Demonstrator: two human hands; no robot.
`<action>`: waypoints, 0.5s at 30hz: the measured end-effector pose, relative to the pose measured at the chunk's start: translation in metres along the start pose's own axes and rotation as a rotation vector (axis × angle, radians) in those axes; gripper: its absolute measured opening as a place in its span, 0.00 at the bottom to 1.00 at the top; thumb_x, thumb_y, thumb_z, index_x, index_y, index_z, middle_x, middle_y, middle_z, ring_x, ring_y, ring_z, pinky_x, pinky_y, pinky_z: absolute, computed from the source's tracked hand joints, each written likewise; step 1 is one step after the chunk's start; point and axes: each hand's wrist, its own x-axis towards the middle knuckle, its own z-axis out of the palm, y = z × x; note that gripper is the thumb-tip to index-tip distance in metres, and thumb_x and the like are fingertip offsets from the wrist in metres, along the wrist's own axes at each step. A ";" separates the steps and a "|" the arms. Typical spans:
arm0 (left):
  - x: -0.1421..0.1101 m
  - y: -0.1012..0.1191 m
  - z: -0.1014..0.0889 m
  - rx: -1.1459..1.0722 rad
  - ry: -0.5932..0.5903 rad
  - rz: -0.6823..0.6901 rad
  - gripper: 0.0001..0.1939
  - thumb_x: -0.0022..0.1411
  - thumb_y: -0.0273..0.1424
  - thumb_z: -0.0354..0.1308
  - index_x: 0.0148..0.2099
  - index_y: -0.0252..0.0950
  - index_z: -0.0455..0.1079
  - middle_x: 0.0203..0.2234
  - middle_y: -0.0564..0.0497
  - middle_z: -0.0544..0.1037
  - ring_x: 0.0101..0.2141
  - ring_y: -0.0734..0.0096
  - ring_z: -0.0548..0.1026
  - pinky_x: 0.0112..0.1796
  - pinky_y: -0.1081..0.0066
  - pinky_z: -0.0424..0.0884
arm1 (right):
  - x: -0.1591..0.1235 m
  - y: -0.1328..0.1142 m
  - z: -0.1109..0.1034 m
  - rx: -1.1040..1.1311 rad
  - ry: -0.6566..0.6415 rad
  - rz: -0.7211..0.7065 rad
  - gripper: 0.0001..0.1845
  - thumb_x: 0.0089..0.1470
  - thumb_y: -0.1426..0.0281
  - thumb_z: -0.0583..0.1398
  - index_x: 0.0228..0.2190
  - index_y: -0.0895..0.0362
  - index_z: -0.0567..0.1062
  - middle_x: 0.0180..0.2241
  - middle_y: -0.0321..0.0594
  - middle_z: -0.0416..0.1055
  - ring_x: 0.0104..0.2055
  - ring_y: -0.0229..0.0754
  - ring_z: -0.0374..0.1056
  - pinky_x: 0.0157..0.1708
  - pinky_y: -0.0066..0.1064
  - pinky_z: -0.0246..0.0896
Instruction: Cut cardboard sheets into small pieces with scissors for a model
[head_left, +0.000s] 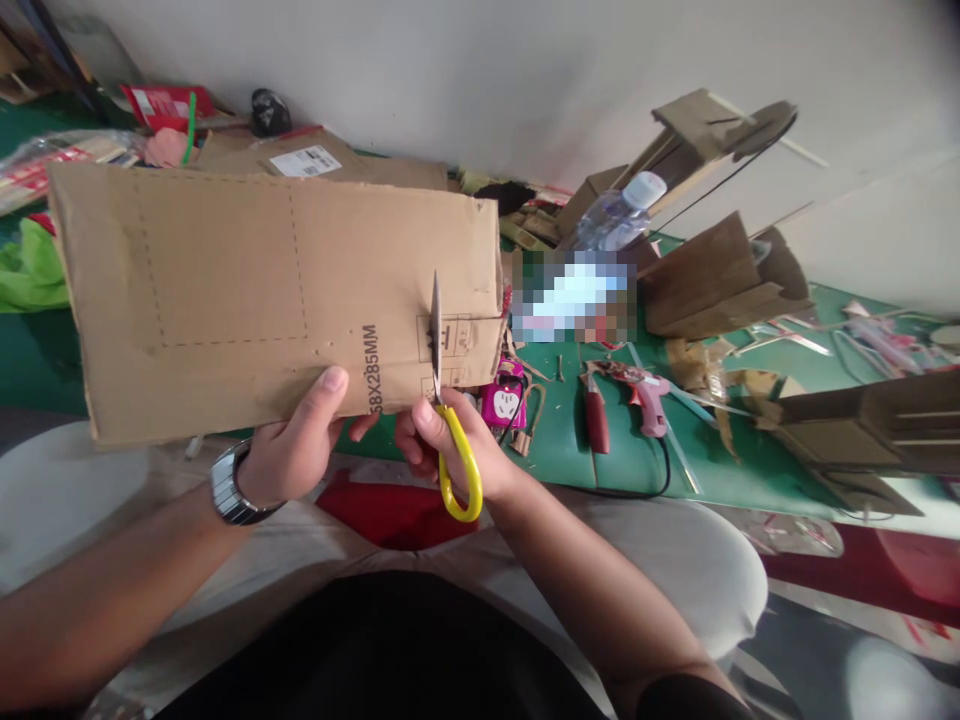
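A large flat sheet of brown cardboard (247, 290) with dotted lines and printed text is held up over my lap. My left hand (300, 440), with a metal watch on the wrist, grips its lower edge, thumb on the front. My right hand (442, 450) is closed on yellow-handled scissors (450, 440). Their blades point upward into the cardboard's lower right part, inside a cut.
A green mat (622, 450) carries a pink glue gun (645, 395), a red-handled cutter (596, 420), a pink tape measure (504, 400), a plastic bottle (619, 215) and several cardboard pieces and models (712, 280). More boxes and bags lie at the back left. A white wall stands behind.
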 end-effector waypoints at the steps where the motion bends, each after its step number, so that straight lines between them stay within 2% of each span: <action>1: 0.000 0.001 0.001 -0.012 0.006 -0.002 0.25 0.61 0.49 0.70 0.20 0.43 0.68 0.37 0.45 0.86 0.51 0.47 0.81 0.47 0.60 0.84 | -0.001 0.001 0.000 0.019 -0.004 0.008 0.38 0.56 0.33 0.65 0.26 0.55 0.67 0.20 0.27 0.61 0.17 0.30 0.54 0.15 0.24 0.46; 5: 0.003 0.004 0.003 -0.132 0.050 -0.052 0.23 0.60 0.49 0.71 0.23 0.43 0.71 0.30 0.50 0.83 0.41 0.57 0.82 0.39 0.65 0.82 | -0.004 0.007 -0.002 0.039 -0.008 0.003 0.35 0.56 0.35 0.68 0.38 0.54 0.69 0.25 0.28 0.63 0.21 0.32 0.55 0.18 0.24 0.46; 8: 0.005 0.001 0.001 -0.196 0.091 -0.074 0.18 0.60 0.48 0.71 0.28 0.42 0.75 0.32 0.52 0.83 0.35 0.63 0.80 0.32 0.68 0.79 | -0.007 0.014 -0.004 0.010 -0.033 -0.054 0.36 0.58 0.35 0.66 0.45 0.54 0.70 0.28 0.29 0.65 0.24 0.33 0.56 0.23 0.27 0.50; 12: 0.011 -0.005 -0.004 -0.259 0.122 0.015 0.13 0.61 0.45 0.69 0.33 0.42 0.76 0.37 0.50 0.85 0.33 0.64 0.78 0.20 0.71 0.65 | -0.016 0.022 -0.006 -0.075 -0.086 -0.167 0.36 0.62 0.36 0.64 0.50 0.54 0.69 0.31 0.31 0.66 0.30 0.37 0.58 0.31 0.31 0.56; 15: 0.014 -0.003 -0.008 -0.281 0.129 0.061 0.15 0.63 0.45 0.68 0.31 0.43 0.73 0.35 0.52 0.84 0.31 0.64 0.76 0.20 0.68 0.63 | -0.029 0.033 -0.011 -0.114 -0.102 -0.214 0.38 0.62 0.35 0.64 0.53 0.55 0.68 0.33 0.35 0.70 0.32 0.39 0.64 0.34 0.33 0.59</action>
